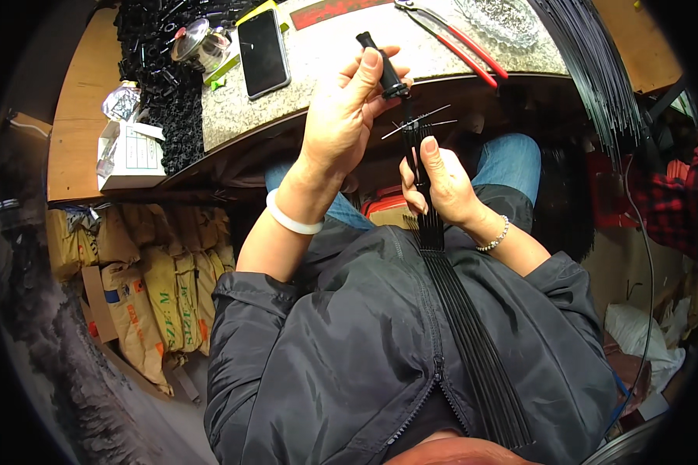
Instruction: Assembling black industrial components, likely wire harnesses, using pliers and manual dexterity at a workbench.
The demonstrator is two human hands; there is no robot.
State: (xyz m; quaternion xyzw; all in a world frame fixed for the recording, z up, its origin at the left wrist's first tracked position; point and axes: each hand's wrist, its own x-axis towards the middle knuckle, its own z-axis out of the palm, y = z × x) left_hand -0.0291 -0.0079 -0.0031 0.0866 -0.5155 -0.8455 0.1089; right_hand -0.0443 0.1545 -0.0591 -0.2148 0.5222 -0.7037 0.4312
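My left hand point(341, 116) is raised over the table's near edge, with thumb and fingers closed round a short black tubular handle point(390, 76). Below it, my right hand point(451, 186) grips a bundle of thin black ribs point(473, 325), which looks like a folded umbrella frame. The ribs run down across my jacket towards my chest. Several thin metal wires point(423, 124) stick out sideways at the top of the bundle, just under the handle. Whether the handle is joined to the bundle I cannot tell.
On the table lie a phone point(262, 54), red-handled pliers point(457, 48) and a clear glass dish point(504, 23). A heap of small black parts point(180, 116) and a white box point(130, 159) are at left. Long black rods point(597, 70) overhang at right. Yellowish sacks point(143, 310) stand below left.
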